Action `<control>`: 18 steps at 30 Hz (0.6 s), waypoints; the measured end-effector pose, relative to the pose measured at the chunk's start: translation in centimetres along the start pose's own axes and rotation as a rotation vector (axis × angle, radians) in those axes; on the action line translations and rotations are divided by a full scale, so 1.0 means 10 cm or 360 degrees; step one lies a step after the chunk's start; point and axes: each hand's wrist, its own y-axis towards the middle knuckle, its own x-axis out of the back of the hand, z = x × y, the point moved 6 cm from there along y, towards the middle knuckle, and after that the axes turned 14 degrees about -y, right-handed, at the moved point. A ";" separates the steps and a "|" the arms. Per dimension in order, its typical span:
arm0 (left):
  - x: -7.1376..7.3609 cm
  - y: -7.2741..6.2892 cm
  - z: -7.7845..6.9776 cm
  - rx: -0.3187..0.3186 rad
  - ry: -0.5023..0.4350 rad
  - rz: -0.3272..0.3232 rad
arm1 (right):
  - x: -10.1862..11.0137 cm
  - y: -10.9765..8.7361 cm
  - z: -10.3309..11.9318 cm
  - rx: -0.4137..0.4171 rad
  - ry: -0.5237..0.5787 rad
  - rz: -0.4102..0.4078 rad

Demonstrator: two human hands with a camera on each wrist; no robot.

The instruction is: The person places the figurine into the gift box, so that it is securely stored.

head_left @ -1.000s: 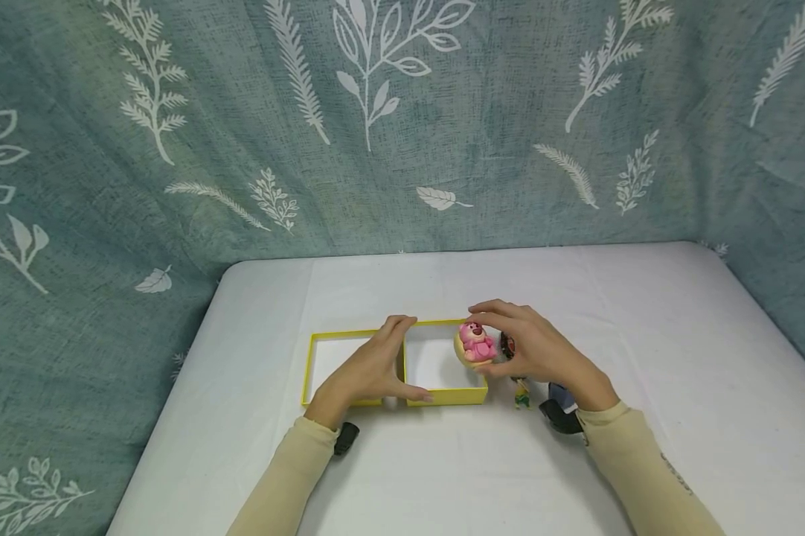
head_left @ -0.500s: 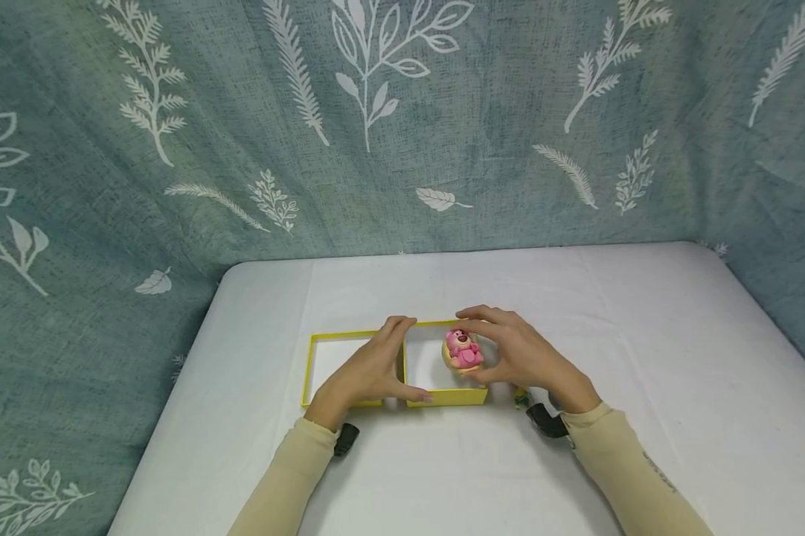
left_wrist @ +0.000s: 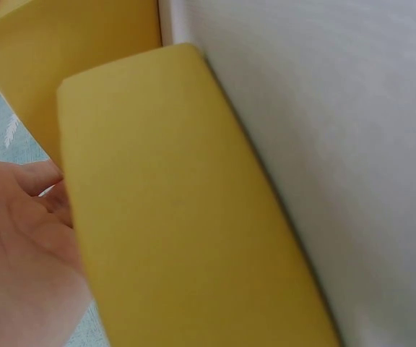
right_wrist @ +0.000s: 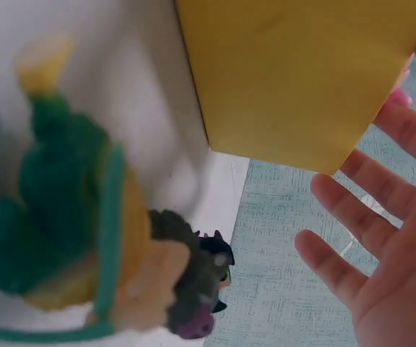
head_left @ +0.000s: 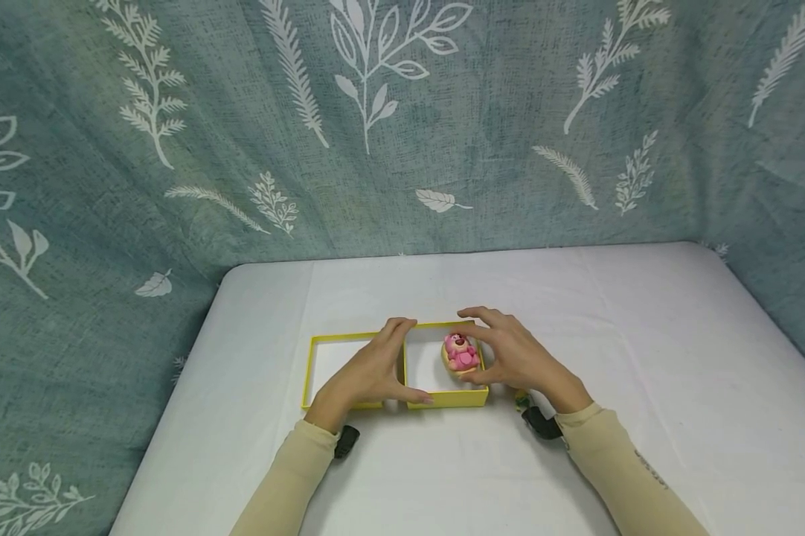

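My right hand (head_left: 519,353) holds a pink bear figurine (head_left: 461,353) with a cream base between thumb and fingers, over the right side of an open yellow box (head_left: 449,400) with a white inside. In the right wrist view, several fingers of that hand (right_wrist: 388,224) spread beside the box's yellow wall (right_wrist: 295,72), and a bit of pink (right_wrist: 401,96) peeks out behind it. My left hand (head_left: 365,372) grips this box at its left end, thumb at the front wall and fingertips at the far edge.
A second yellow open tray (head_left: 306,372) lies under and left of my left hand. By my right wrist lies a green-and-yellow figurine (right_wrist: 63,195) with dark hair; another dark-haired figurine (right_wrist: 219,256) is behind it. A white cloth covers the table (head_left: 610,313).
My right hand has moved left and slightly down with the bear figurine, from the box's right edge to over its inside. My left hand stays at the box.
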 end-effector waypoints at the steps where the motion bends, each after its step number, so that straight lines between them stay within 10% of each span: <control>1: 0.00 0.00 0.00 0.0003 0.0000 0.0000 | -0.01 0.00 0.00 -0.0004 -0.0001 -0.0003; 18: 0.01 0.00 0.00 -0.0002 0.0004 0.0003 | -0.11 0.01 -0.05 -0.0138 0.0107 0.0112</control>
